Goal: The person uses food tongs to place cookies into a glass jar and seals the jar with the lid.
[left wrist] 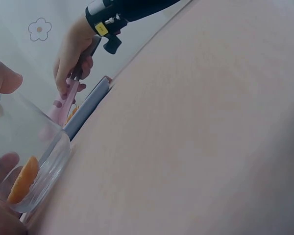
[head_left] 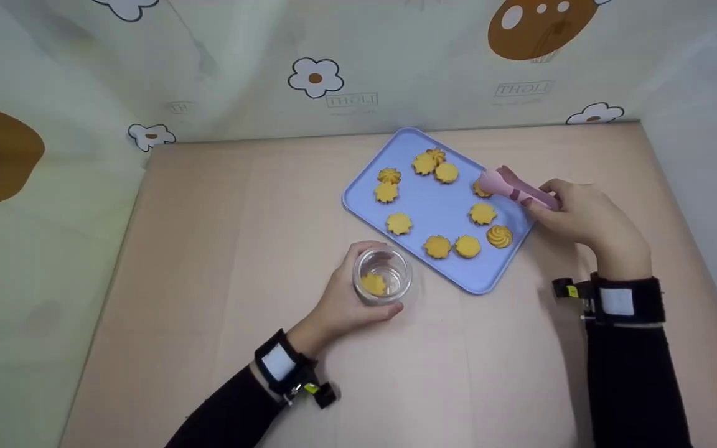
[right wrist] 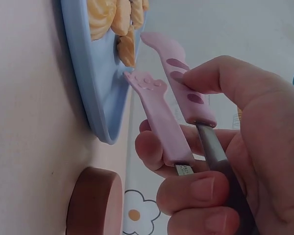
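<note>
My left hand [head_left: 349, 295] grips a clear glass jar [head_left: 401, 264] from its left side, fingers and thumb around it. One yellow cookie [left wrist: 23, 181] lies at the bottom of the jar. My right hand [head_left: 595, 218] holds pink tongs [right wrist: 161, 117] with paw-shaped tips, which stand apart in the right wrist view. Those tips are over the right edge of a blue tray [head_left: 433, 211], by a cookie [head_left: 482, 190] that they partly cover in the head view. Whether they touch it, I cannot tell. Several other cookies [head_left: 437, 247] are spread on the tray.
A brown round object [right wrist: 95, 203] stands on the table below the right hand in the right wrist view; the head view hides it. Patterned cloth [head_left: 240, 81] hangs behind the table [head_left: 209, 249]. Each wrist wears a strapped camera [head_left: 321, 393].
</note>
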